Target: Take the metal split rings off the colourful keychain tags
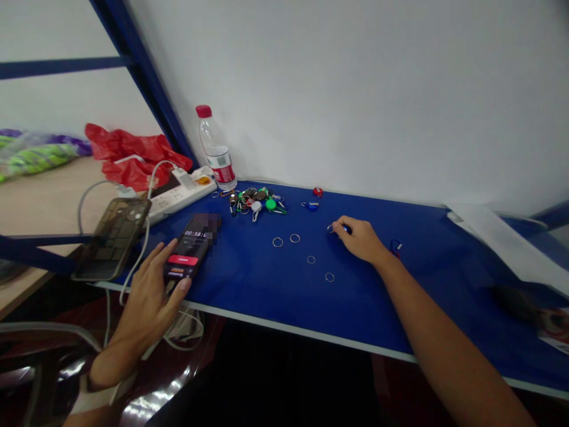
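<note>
My left hand [151, 290] grips the lower end of a smartphone [189, 246], its thumb on one edge and its fingers along the other. A timer and a red button show on the lit screen. Over the blue desk, my right hand [355, 237] pinches a small blue keychain [347, 229] with a metal ring; most of it is hidden by the fingers. Several split rings [295, 238] lie spread out between the hands. Behind them sit a blue keychain piece [312, 206] and a red one [317, 192].
A pile of keychains and carabiners [258, 201] lies near the wall, beside a water bottle [217, 157] and a white power strip [178, 198]. Another phone [113, 237] rests at the left among cables. White paper [511, 243] covers the right side. A blue-and-red item [395, 246] is partly behind my right forearm.
</note>
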Demonstrator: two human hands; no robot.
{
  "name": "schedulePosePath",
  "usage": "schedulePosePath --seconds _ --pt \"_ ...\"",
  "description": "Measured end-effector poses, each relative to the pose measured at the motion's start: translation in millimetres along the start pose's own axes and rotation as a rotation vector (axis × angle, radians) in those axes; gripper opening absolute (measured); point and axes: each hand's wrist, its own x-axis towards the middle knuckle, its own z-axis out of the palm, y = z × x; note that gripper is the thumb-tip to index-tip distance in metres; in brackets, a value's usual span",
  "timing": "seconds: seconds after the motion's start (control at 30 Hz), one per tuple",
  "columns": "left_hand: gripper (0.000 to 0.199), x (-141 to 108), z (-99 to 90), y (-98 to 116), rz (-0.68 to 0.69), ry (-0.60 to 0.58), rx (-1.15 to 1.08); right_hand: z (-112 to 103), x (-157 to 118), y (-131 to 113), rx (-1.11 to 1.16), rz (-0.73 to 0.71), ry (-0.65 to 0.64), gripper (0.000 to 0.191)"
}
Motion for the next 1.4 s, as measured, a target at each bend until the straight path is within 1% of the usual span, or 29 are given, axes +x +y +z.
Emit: schedulePosePath --seconds 0.07,0.13,0.17,0.2,0.27,0.3,0.37,0.43,0.5,0.6,0.67,0.8,0.9,1.0,1.13,1.27,1.33,1.4 --pt "0.067 -0.3 1.7 16.8 -0.001 0.057 -0.047 0.2 0.0 -0.2 0.000 0.004 0.000 0.033" --pt "0.061 0.6 6.2 43.0 0.035 0.131 -0.113 0.4 -0.1 -0.1 0.002 0.000 0.006 0.032" --pt "0.055 1.6 9.3 58.5 0.083 0.198 -0.146 0.5 -0.2 0.1 0.003 -0.005 0.012 0.032" --pt "0.050 3.1 12.9 74.7 0.126 0.193 -0.171 0.6 -0.2 0.4 0.002 -0.009 0.018 0.031" --pt "0.043 7.6 21.5 106.4 0.222 0.224 -0.258 0.9 -0.4 1.0 0.001 -0.011 0.029 0.029" --pt "0.040 10.9 26.5 120.7 0.255 0.220 -0.321 1.1 -0.4 1.3 0.002 -0.009 0.032 0.029" --pt "0.032 20.5 37.3 144.2 0.336 0.165 -0.429 1.5 -0.6 1.8 0.004 -0.005 0.031 0.029" --pt "0.024 34.7 48.2 160.6 0.400 0.082 -0.474 1.6 -0.9 2.1 0.015 -0.003 0.030 0.029" --pt "0.017 54.0 57.1 170.9 0.455 -0.007 -0.464 1.4 -1.3 2.2 0.045 -0.010 0.033 0.028" --pt "0.015 91.7 66.1 178.8 0.491 -0.082 -0.316 0.4 -1.4 2.9 0.095 -0.038 0.039 0.026" --pt "0.018 120.5 72.3 181.1 0.512 -0.172 -0.203 -0.4 -0.7 4.1 0.115 -0.040 0.040 0.026" --pt "0.019 173.0 93.6 182.1 0.478 -0.251 -0.158 -1.9 2.3 8.1 0.178 -0.024 0.054 0.028" --pt "0.019 195.7 110.6 180.5 0.499 -0.278 -0.148 -2.5 4.2 10.0 0.233 -0.004 0.056 0.029" --pt "0.023 200.6 119.1 174.7 0.497 -0.263 -0.125 -1.9 4.5 9.7 0.237 -0.007 0.035 0.028" --pt "0.023 193.5 120.8 162.8 0.450 -0.246 -0.118 0.1 3.9 7.8 0.155 -0.042 0.012 0.025" --pt "0.019 188.3 122.6 158.8 0.492 -0.255 -0.177 0.5 3.2 5.1 0.073 -0.029 -0.003 0.020" --pt "0.018 187.2 124.8 160.4 0.505 -0.264 -0.202 0.0 2.3 3.7 0.049 -0.028 -0.019 0.027" --pt "0.020 186.4 127.0 162.2 0.507 -0.261 -0.210 -0.7 1.2 2.5 0.029 -0.034 -0.029 0.040"
